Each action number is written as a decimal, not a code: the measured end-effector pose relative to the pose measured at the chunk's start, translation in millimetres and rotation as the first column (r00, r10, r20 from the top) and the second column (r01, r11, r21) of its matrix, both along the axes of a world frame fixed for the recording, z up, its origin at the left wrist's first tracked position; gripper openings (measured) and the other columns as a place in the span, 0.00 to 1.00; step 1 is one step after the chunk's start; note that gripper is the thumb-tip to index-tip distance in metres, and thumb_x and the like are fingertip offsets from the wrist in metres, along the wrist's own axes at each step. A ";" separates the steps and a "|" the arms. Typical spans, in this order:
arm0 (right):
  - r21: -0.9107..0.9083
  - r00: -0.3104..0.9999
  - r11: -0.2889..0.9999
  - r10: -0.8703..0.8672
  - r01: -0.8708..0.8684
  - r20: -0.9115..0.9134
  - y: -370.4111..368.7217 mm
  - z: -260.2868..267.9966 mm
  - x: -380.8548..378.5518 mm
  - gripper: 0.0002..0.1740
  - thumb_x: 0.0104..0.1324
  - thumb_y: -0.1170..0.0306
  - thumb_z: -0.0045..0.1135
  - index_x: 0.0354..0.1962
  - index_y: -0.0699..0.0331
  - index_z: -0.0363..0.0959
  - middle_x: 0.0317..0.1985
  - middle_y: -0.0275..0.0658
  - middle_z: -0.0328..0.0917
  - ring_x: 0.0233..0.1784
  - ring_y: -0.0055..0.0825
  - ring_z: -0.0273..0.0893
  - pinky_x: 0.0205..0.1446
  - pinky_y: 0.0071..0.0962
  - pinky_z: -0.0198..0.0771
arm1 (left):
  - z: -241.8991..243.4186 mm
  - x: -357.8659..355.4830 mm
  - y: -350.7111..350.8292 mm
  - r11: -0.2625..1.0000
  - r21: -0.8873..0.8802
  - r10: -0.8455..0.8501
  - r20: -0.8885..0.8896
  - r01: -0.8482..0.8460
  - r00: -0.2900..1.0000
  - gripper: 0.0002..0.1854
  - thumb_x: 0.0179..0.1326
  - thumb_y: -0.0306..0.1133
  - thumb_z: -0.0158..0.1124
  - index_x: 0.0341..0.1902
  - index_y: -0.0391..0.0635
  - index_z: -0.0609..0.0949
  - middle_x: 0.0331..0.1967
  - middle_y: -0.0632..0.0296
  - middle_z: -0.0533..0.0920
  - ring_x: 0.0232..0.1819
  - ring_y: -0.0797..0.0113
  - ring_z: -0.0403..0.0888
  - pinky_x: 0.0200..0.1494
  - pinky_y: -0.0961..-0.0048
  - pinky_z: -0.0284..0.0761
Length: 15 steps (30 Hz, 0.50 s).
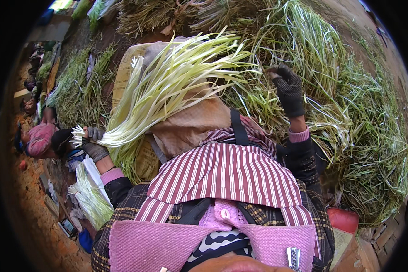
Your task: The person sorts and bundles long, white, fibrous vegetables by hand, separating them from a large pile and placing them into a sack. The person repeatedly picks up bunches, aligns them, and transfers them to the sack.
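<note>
My left hand (95, 144), in a dark fingerless glove, grips the white stem ends of a bunch of long, pale green leafy stalks (156, 105), perhaps garlic chives. The bunch fans up and right across my lap, over a brown cloth (190, 125) and a yellow printed sack (122, 74). More pale stalks lie beneath it. My right hand (285, 83), in a dark dotted fingerless glove, is raised at the right of the leaf tips with its fingers curled. Whether a leaf is between those fingers I cannot tell.
Large heaps of green leaves (370, 136) lie to the right, with dry bundles (146, 17) beyond. Another green pile (85, 85) is at upper left. Near my left elbow lies a pale bunch (90, 197). A person in a pink top (42, 139) is at far left. A red seat (343, 219) stands lower right.
</note>
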State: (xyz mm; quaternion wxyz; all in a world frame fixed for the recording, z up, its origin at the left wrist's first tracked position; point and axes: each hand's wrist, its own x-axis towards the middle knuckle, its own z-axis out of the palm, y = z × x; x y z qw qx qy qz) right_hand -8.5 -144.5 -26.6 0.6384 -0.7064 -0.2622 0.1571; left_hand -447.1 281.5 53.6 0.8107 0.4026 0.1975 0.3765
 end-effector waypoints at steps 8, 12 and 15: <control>0.076 0.981 0.990 0.103 -0.117 0.167 60.1 43.6 -12.6 0.08 0.52 0.76 0.52 0.32 0.66 0.72 0.30 0.38 0.73 0.32 0.24 0.72 0.37 0.20 0.68 | -8.6 18.2 -1.6 0.999 0.001 -0.051 -0.004 0.051 0.999 0.02 0.54 0.28 0.52 0.31 0.46 0.73 0.14 0.70 0.65 0.13 0.77 0.60 0.17 0.77 0.58; -0.063 0.901 0.982 0.187 -0.177 0.392 90.9 39.5 -28.3 0.11 0.51 0.67 0.55 0.32 0.64 0.72 0.32 0.44 0.72 0.35 0.39 0.72 0.39 0.30 0.68 | -11.4 27.0 -2.9 0.996 -0.041 -0.084 0.019 0.085 0.996 0.02 0.53 0.28 0.53 0.31 0.46 0.73 0.14 0.71 0.65 0.13 0.77 0.60 0.18 0.77 0.58; -0.091 0.911 0.974 0.228 -0.210 0.344 88.7 41.6 -39.3 0.09 0.52 0.69 0.54 0.29 0.66 0.71 0.28 0.44 0.73 0.32 0.40 0.72 0.36 0.32 0.68 | -14.3 28.2 0.9 0.993 -0.051 -0.103 0.019 0.104 0.994 0.03 0.53 0.28 0.53 0.31 0.46 0.73 0.14 0.71 0.66 0.12 0.77 0.60 0.18 0.78 0.58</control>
